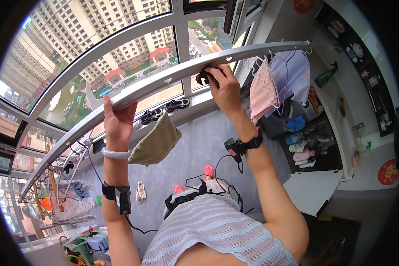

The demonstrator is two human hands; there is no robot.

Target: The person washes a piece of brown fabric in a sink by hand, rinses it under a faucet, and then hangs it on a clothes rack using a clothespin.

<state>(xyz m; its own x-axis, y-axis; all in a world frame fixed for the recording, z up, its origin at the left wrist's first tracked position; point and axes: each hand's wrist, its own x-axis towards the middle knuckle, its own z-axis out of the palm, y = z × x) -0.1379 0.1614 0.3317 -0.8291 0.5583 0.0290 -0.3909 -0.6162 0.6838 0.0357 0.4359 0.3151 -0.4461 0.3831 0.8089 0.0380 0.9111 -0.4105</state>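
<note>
A long metal drying rail (186, 70) runs across the view in front of the windows. My left hand (118, 123) is raised against its near side, thumb up, fingers partly behind or under it; whether they grip it cannot be told. My right hand (223, 83) pinches a small dark crumpled item (203, 77), perhaps cloth, close below the rail. An olive-green cloth (156, 141) hangs between my hands; its upper attachment is hidden. To the right, a pink cloth (263, 91) and a pale lavender garment (291, 74) hang from the rail's end.
Sneakers (152, 115) stand along the window ledge. Hangers and a lace-like garment (68, 202) are at left. A white shoe (140, 193) lies on the grey floor. A washing machine (281, 116) and an open cabinet door (312, 189) are at right.
</note>
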